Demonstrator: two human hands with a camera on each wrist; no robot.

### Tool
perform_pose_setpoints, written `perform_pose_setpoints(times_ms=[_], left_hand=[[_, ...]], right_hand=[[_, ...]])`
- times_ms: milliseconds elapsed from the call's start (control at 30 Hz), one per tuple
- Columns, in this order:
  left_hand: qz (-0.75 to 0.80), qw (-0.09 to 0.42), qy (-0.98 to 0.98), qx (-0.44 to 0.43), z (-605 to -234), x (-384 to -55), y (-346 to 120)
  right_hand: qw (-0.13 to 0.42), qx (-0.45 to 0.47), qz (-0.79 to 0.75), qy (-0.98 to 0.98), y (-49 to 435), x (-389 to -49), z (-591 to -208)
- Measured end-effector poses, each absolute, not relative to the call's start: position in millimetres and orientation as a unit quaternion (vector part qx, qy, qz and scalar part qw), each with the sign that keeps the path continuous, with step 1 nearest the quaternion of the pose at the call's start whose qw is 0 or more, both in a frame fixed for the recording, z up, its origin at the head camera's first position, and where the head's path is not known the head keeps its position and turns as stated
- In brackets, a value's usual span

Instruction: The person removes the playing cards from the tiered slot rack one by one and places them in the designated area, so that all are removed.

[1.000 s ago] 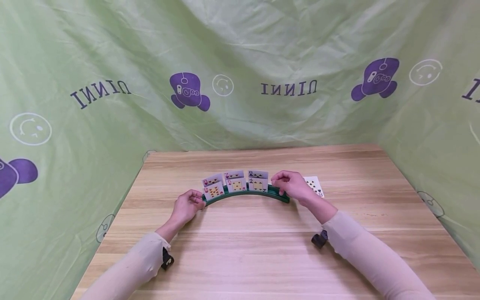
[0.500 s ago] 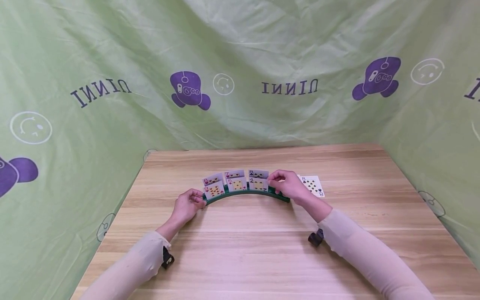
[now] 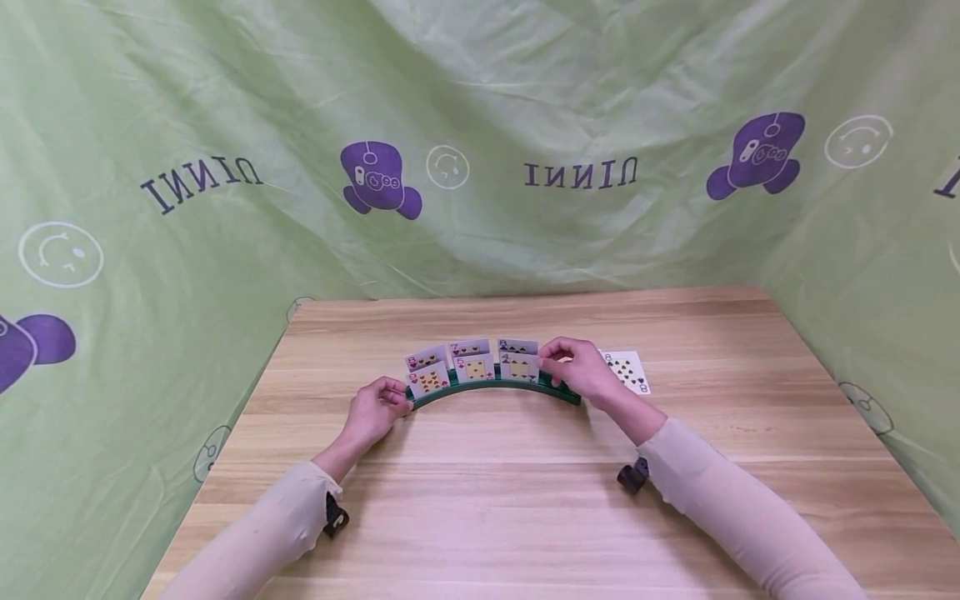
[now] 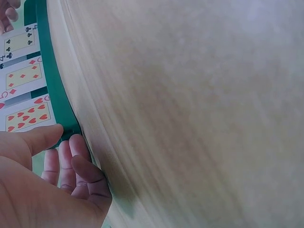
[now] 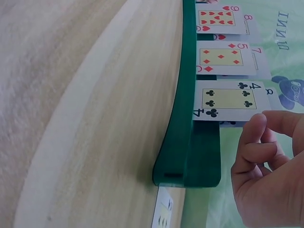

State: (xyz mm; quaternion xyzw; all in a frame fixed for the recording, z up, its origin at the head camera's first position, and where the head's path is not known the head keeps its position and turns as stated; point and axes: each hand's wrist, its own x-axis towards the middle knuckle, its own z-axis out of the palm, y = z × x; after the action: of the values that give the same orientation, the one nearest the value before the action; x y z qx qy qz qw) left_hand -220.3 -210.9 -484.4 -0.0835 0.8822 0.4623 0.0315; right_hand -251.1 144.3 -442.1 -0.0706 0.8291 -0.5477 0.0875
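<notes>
A curved green card holder (image 3: 480, 385) stands on the table with two rows of playing cards upright in it. Its front row has the nine of hearts (image 4: 29, 115), five of diamonds (image 5: 223, 58) and four of clubs (image 5: 230, 100); an eight, a seven and another eight show partly behind. My left hand (image 3: 373, 412) grips the holder's left end between thumb and fingers. At the other end, my right hand (image 3: 581, 369) pinches the outer edge of the four of clubs near its top corner, between thumb and index finger.
Beside the right hand, an eight of spades (image 3: 628, 372) lies face up on the wooden table (image 3: 480, 500), partly hidden by that hand. A green printed cloth (image 3: 480, 242) hangs behind and at both sides of the table.
The right hand has moved slightly left to the four of clubs, which has shifted a little to the right. More of the card on the table shows. The left hand keeps its place.
</notes>
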Motion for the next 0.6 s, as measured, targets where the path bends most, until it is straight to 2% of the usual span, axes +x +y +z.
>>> perform_pose_setpoints(times_ms=[600], left_hand=[[0.466,0.024,0.881,-0.079,-485.6,-219.8,-210.5]], right_hand=[[0.072,-0.07,-0.549,0.83,162.7,-249.0,-433.0]])
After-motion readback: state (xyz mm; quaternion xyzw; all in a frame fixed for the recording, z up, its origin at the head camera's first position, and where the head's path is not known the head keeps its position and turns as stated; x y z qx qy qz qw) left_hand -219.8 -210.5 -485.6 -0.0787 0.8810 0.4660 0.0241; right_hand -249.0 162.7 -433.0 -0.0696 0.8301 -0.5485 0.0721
